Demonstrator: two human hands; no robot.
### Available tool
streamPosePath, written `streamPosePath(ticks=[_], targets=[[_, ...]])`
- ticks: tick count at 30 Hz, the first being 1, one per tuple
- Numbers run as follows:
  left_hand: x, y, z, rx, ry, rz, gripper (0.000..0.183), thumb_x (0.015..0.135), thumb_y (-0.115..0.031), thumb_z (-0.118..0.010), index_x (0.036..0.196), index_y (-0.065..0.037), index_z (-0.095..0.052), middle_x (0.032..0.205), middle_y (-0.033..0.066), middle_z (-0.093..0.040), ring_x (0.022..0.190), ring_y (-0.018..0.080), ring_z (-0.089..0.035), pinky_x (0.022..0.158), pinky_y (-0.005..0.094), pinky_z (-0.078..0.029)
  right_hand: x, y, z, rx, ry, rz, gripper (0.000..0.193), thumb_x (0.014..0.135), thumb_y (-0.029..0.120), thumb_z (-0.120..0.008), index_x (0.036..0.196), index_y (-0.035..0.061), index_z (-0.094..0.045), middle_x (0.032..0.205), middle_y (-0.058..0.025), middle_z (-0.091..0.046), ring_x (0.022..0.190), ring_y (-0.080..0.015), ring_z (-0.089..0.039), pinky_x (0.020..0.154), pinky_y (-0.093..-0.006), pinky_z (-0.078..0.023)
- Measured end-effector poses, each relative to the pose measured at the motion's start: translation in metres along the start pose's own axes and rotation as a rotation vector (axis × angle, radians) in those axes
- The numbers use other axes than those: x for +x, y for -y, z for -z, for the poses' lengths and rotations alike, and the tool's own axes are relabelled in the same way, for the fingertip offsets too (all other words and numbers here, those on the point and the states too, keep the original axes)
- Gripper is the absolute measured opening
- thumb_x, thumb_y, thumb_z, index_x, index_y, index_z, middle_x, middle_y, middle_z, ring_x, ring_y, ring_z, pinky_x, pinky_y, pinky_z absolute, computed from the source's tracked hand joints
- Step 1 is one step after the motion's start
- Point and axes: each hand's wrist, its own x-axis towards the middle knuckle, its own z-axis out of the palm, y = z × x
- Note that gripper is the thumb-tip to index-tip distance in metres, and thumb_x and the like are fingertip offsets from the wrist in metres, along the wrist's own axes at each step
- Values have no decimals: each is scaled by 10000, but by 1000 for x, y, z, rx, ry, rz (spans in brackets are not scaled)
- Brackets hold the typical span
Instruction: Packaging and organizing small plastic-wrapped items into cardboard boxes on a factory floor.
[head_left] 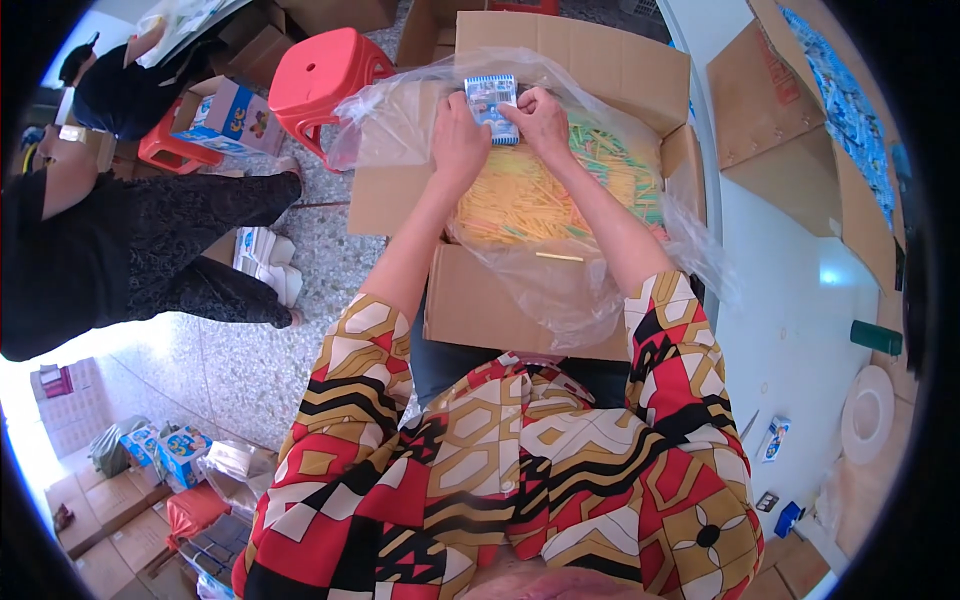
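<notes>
While both hands grip it | small packet [491,105] pinched between left hand [458,135]; right hand [541,120] fingertips

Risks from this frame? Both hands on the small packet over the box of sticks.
1. The small packet is pinched between the left hand and right hand above the open cardboard box; if it slips, it would likely drop among the loose yellow sticks.
2. The clear plastic liner hangs over the box's near edge, with one stick lying on it; a forearm could snag the liner and spill sticks.
</notes>
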Motion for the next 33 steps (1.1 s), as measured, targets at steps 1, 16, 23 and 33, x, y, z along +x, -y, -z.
streamPosePath(ticks=[1,16,23,33], targets=[[1,0,-1,19,-2,12,442,686,-61,-640,1071,-12,-429,1043,198,-496,959,369,-526,784,432,-448,-1,2,0,-25,8,-4,282,678,304,-720,765,94,-552,688,-51,-611,658,-238,-599,589,-367,-458],[1,-4,-1,40,-33,33,366,662,-61,-679,958,-73,-465,982,137,-519,896,332,-553,734,419,-452,-12,24,-1,-137,-225,280,305,667,150,-711,867,123,-482,812,-48,-546,762,-258,-579,627,-402,-453],[2,-3,0,12,-33,38,371,662,-61,-683,957,-73,-459,968,132,-537,889,332,-559,738,421,-451,-11,25,-3,-7,-112,183,288,669,134,-693,892,108,-512,744,-49,-594,736,-257,-589,633,-385,-460],[-1,-2,15,-431,-214,11,561,709,-161,-713,1180,-9,-449,985,136,-575,872,273,-593,754,349,-479,-18,34,31,364,210,63,146,752,146,-666,840,38,-620,776,-38,-634,674,-120,-574,614,-264,-451]])
